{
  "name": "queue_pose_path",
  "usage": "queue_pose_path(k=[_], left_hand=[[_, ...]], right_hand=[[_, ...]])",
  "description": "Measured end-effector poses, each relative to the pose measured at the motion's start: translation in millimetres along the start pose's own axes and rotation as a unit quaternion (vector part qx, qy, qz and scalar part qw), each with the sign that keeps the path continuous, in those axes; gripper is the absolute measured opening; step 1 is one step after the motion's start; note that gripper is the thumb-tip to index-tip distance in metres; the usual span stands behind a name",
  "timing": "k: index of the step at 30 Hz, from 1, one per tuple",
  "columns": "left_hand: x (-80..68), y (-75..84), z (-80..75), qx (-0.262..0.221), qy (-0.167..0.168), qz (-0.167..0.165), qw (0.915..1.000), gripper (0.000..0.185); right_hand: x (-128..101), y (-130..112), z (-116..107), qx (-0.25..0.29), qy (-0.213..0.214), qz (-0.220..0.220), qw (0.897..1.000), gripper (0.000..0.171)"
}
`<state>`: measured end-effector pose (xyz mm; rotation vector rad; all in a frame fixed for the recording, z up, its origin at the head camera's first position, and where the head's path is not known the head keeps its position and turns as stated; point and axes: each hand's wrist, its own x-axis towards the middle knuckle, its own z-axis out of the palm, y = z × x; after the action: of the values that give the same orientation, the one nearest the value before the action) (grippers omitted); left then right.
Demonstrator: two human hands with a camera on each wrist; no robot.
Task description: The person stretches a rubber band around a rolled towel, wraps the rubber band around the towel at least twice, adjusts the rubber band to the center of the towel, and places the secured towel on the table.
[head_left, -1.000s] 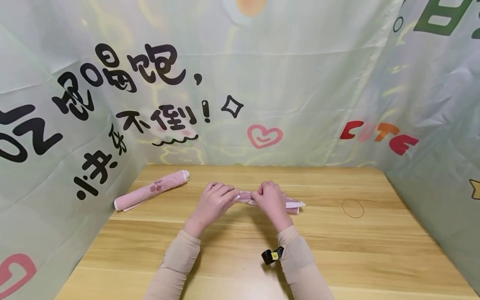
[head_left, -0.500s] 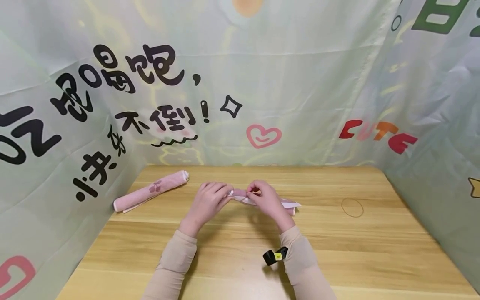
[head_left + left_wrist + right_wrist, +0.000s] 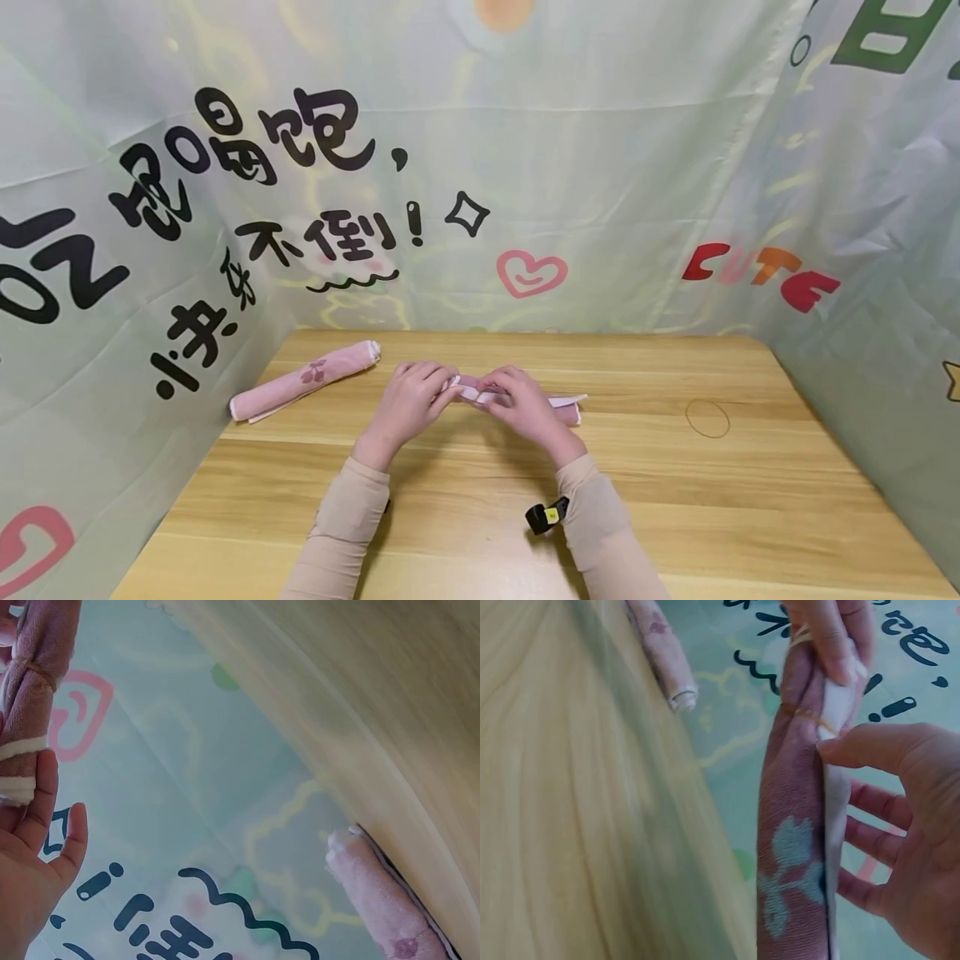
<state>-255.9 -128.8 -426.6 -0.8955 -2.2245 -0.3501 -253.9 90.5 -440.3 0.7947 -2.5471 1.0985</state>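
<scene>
Head view: over the wooden table [image 3: 480, 525], we see the left hand [image 3: 408, 406] grip one end of a rolled pink towel [image 3: 467, 389], the right hand [image 3: 531, 410] pinch it further along. Left wrist: we notice white stripes [image 3: 22, 746] near that end. Right wrist: we find dusky plush, a pale flower [image 3: 792, 844], a thin band [image 3: 808, 716] around it, and white edging [image 3: 836, 817] under the thumb [image 3: 874, 746].

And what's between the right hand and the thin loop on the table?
In the head view, the white-edged end of the held towel sticks out past the right hand; then bare tabletop reaches to the thin loop.
</scene>
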Motion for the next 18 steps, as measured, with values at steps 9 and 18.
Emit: queue_pose_path(k=[9,18], left_hand=[[2.7,5.7,-0.4,-0.011,0.009,0.006,0.9999,0.017],[2.7,7.2,1.8,-0.018,0.001,-0.001,0.9998,0.018]], right_hand=[[-3.0,1.0,4.7,-0.108,0.000,-0.038,0.993,0.020],[-2.1,-0.1,4.2,-0.139,-0.031,-0.071,0.987,0.020]])
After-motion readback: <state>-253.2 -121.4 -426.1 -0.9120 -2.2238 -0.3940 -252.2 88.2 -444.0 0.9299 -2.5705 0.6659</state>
